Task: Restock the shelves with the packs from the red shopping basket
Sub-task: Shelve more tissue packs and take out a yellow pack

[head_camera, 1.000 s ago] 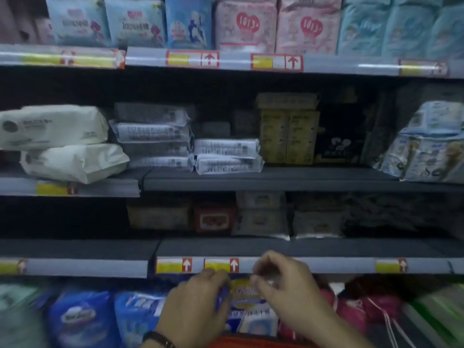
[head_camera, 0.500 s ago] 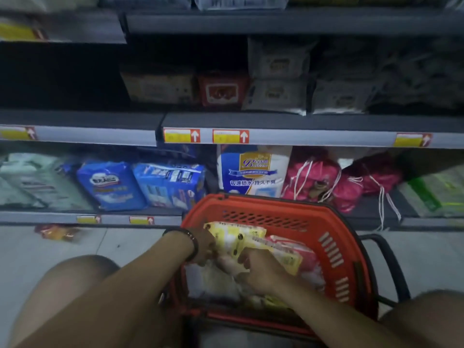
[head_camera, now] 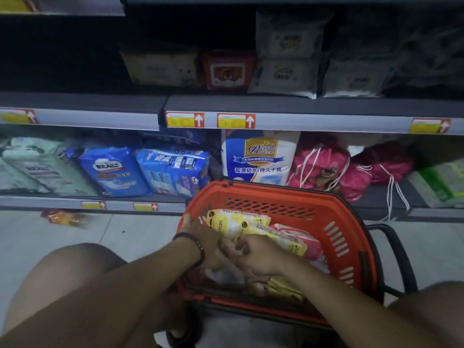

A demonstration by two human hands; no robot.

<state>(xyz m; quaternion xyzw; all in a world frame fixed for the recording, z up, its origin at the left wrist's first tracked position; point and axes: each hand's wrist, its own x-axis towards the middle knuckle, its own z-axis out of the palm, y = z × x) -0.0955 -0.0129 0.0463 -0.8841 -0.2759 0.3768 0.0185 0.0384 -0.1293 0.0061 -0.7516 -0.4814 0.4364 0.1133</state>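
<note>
The red shopping basket (head_camera: 349,249) stands on the floor between my knees, in front of the bottom shelf. Inside it lie a yellow-and-white pack (head_camera: 234,222), a pink pack (head_camera: 305,241) and flat yellow packs (head_camera: 283,288). Both hands are down in the basket. My left hand (head_camera: 207,238), with a dark bracelet at the wrist, grips the near end of the yellow-and-white pack. My right hand (head_camera: 254,257) curls its fingers on the same pack from the right. The shelf above (head_camera: 326,106) carries wipe packs.
The bottom shelf (head_camera: 50,200) holds blue packs (head_camera: 113,172), a white-and-blue pack (head_camera: 259,156) and pink drawstring bags (head_camera: 324,169) right behind the basket. The basket's black handle (head_camera: 399,254) sticks out to the right. An orange wrapper (head_camera: 64,218) lies on the tiled floor at left.
My view has dropped from the upper shelves to the basket. Both hands came down from the shelf edge into the basket and closed on the yellow-and-white pack.
</note>
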